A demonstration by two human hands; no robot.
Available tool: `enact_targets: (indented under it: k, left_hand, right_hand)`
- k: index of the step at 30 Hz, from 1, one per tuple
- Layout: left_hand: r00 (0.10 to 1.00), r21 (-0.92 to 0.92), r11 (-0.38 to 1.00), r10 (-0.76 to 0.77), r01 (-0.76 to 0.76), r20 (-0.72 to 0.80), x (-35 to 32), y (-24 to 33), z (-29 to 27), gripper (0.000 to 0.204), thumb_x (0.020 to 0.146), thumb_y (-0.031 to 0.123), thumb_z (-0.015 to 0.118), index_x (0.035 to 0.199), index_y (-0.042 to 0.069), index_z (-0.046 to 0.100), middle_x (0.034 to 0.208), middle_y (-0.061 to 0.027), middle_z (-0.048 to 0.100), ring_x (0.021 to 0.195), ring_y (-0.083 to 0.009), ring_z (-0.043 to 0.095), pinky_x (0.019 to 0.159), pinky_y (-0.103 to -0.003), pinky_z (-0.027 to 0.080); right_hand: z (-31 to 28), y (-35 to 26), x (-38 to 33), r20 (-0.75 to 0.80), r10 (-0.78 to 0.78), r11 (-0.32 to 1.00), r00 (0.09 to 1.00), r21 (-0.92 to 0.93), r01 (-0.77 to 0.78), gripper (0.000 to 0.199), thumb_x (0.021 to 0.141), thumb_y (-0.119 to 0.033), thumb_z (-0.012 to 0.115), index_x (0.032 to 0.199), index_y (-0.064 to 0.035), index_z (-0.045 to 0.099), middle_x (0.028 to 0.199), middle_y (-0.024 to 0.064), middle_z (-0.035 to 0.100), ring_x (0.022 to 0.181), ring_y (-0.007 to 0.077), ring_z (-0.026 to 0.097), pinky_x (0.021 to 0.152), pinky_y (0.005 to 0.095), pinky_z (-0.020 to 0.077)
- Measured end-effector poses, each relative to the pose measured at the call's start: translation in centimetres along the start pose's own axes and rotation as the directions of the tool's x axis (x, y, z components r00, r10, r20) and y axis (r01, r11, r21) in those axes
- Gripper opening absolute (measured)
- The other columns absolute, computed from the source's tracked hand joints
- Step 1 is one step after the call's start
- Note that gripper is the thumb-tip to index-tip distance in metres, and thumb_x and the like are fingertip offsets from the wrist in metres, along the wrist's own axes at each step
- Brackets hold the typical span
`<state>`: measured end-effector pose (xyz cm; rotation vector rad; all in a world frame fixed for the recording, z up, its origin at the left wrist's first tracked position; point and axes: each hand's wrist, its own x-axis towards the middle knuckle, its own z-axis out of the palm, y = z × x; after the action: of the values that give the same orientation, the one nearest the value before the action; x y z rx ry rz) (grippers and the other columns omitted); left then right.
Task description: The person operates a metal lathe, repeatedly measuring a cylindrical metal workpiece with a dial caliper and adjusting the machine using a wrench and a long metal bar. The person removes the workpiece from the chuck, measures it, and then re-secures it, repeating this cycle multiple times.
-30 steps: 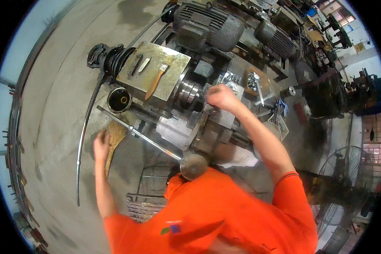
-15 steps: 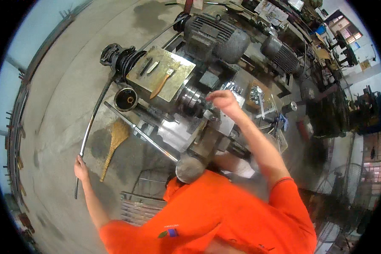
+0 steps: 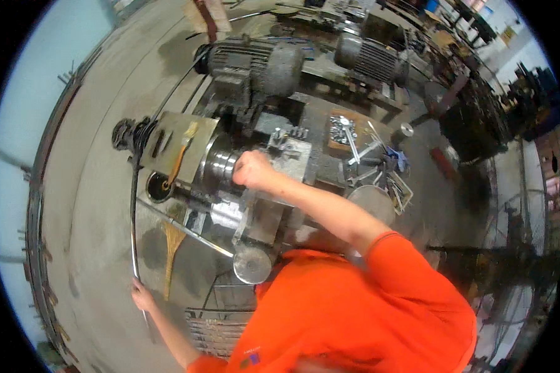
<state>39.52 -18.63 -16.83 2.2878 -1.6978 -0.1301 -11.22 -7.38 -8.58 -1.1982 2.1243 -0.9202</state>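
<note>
Down at the left, my left hand (image 3: 142, 295) is closed around a long thin metal rod (image 3: 134, 242), which runs up to the far left end of a lathe. My right hand (image 3: 252, 170) has its fingers curled at the front of the lathe's shiny round chuck (image 3: 219, 165); whatever they grip is hidden. On the lathe's flat headstock cover (image 3: 158, 158) lies a wooden-handled brush (image 3: 180, 161), beside small dark bars. A round dark pot (image 3: 160, 186) sits just below the cover.
A straw broom (image 3: 170, 248) lies on the floor, near a slanting metal bar (image 3: 193, 233) and a round handwheel (image 3: 252, 265). Behind stand two motors, one large (image 3: 255, 65). To the right are a box of small parts (image 3: 339, 143), calipers (image 3: 351, 143) and a tray of tools (image 3: 401, 189).
The view has shifted, so the lathe sits farther left and lower. My right hand has moved in against the chuck and its fingers have closed. My left hand still holds the rod.
</note>
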Motion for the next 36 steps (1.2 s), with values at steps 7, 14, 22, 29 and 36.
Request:
enact_targets:
  k: [7, 14, 22, 29, 36]
  left_hand:
    - [0.913, -0.075, 0.941, 0.339, -0.331, 0.227, -3.4, 9.1, -6.3, 0.032, 0.082, 0.022, 0.056, 0.101, -0.003, 0.056, 0.09, -0.0172, 0.061, 0.086, -0.0264, 0.058, 0.077, -0.035, 0.044]
    - [0.203, -0.673, 0.197, 0.977, -0.713, 0.071, -20.3, 31.9, -10.1, 0.04, 0.073, 0.005, 0.061, 0.111, -0.002, 0.051, 0.098, -0.0157, 0.06, 0.092, -0.0267, 0.057, 0.081, -0.035, 0.044]
    - [-0.154, -0.77, -0.118, 0.988, -0.627, -0.025, -28.0, 38.0, -6.3, 0.031, 0.068, 0.001, 0.062, 0.098, -0.003, 0.055, 0.087, -0.0189, 0.06, 0.081, -0.0338, 0.059, 0.072, -0.036, 0.047]
    - [0.033, -0.853, 0.417, 0.893, 0.313, 0.449, -29.6, 38.0, -7.6, 0.022, 0.084, 0.004, 0.054, 0.103, -0.006, 0.05, 0.087, -0.0136, 0.062, 0.081, -0.0184, 0.061, 0.073, -0.028, 0.048]
    - [0.102, -0.809, 0.31, 0.906, 0.499, 0.41, -28.6, 36.4, -7.4, 0.032, 0.086, 0.016, 0.053, 0.107, -0.007, 0.047, 0.092, -0.0183, 0.06, 0.084, -0.0262, 0.06, 0.078, -0.038, 0.048]
  right_hand:
    - [-4.8, -0.3, -3.9, -0.107, -0.245, 0.961, 0.964, -0.16, 0.227, 0.016, 0.056, -0.015, 0.055, 0.059, -0.0007, 0.061, 0.06, 0.0217, 0.056, 0.058, 0.0357, 0.057, 0.057, 0.0394, 0.047]
    - [-8.9, -0.2, -12.3, 0.017, -0.237, 0.946, 0.971, 0.234, 0.227, 0.015, 0.055, -0.016, 0.055, 0.06, -0.0037, 0.062, 0.057, 0.018, 0.054, 0.053, 0.0335, 0.055, 0.051, 0.0375, 0.044]
    - [-13.4, 3.0, -16.9, -0.068, -0.132, 0.94, 0.989, 0.308, 0.146, 0.025, 0.057, -0.016, 0.059, 0.078, -0.006, 0.066, 0.066, 0.0137, 0.06, 0.062, 0.0252, 0.06, 0.058, 0.031, 0.0472]
    - [-18.8, 18.1, -13.7, -0.254, 0.236, 0.949, 0.938, 0.267, -0.166, 0.025, 0.07, -0.006, 0.051, 0.09, -0.0018, 0.065, 0.089, 0.008, 0.065, 0.08, 0.0152, 0.061, 0.072, 0.028, 0.0486]
    - [-18.1, 31.2, -7.8, 0.128, 0.732, 0.433, 0.669, 0.671, -0.602, 0.033, 0.079, -0.036, 0.047, 0.091, -0.0111, 0.064, 0.067, 0.0032, 0.05, 0.057, 0.016, 0.046, 0.055, 0.0326, 0.044]
